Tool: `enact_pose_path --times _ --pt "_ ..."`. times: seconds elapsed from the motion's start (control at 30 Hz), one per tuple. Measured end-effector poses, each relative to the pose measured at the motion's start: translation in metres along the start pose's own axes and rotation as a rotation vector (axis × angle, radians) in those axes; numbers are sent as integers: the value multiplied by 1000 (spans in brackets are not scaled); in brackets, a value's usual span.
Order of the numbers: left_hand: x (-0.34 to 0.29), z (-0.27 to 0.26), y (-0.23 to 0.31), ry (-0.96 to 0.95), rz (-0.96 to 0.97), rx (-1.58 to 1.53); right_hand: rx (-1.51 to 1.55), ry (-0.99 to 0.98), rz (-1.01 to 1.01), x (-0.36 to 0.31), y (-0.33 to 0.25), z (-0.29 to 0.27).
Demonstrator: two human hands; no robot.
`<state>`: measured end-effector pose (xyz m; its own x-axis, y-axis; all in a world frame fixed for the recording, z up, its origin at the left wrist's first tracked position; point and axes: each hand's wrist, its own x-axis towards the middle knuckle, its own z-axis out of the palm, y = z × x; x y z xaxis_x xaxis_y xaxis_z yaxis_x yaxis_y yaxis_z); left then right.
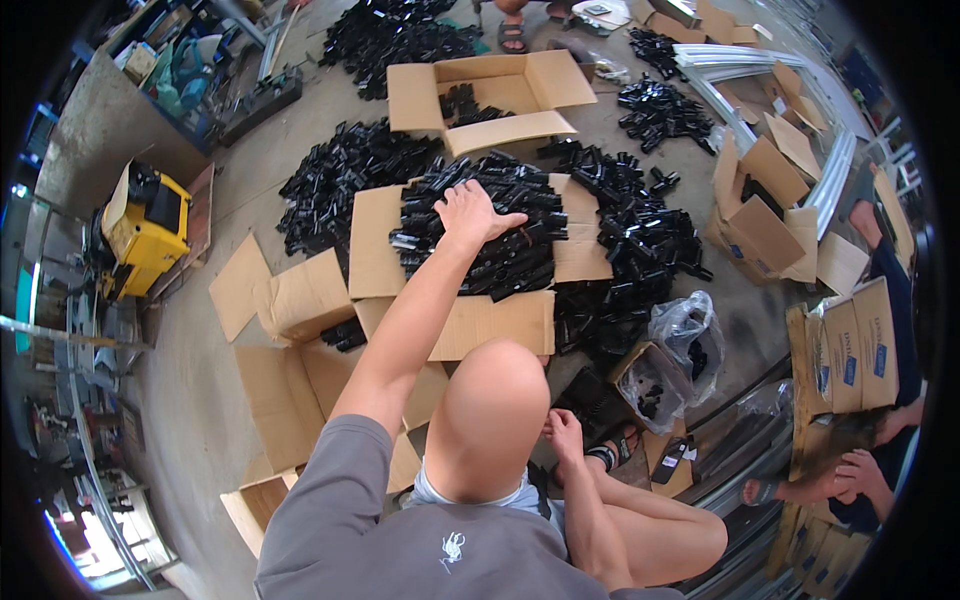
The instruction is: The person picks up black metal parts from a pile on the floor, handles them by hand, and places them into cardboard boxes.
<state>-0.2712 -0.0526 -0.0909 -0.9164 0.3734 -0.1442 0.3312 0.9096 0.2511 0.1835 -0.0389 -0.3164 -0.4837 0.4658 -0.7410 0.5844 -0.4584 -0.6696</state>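
My left hand [474,214] lies with fingers spread on top of a heap of short black tubular parts [510,255]. The heap fills a cardboard box [480,325] past its rim, and the box's flaps are folded outward in front of my raised knee. My right hand [564,436] hangs low beside that knee, near my sandalled foot, with its fingers curled in. Whatever it may hold is hidden. Loose piles of the same black parts lie on the floor left [345,185] and right [645,235] of the box.
Beyond the heap stands another open box [480,75] with some black parts inside. An open carton [305,380] sits at my left, a bag-lined box [655,385] at my right. Farther out are a yellow machine [150,235], long metal profiles [835,180] and another person's hands [860,475].
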Motion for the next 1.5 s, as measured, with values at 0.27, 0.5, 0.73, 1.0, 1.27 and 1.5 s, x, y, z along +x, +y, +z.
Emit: enact_pose_path --times 0.27,0.5,0.73,1.0,1.27,1.5 --pt "33 28 17 -115 -177 29 13 98 -16 -4 -6 -14" --pt "34 50 26 61 -101 48 53 29 -2 8 11 -4" --pt "36 72 15 165 88 -89 22 42 -19 2 7 -8" --pt "40 46 -30 252 259 -433 4 64 4 4 4 -13" --pt "-45 -7 -153 300 -295 -2068 -22 65 2 10 14 -15" --pt "-201 98 -381 682 -852 -2141 -170 -52 -88 2 15 -6"
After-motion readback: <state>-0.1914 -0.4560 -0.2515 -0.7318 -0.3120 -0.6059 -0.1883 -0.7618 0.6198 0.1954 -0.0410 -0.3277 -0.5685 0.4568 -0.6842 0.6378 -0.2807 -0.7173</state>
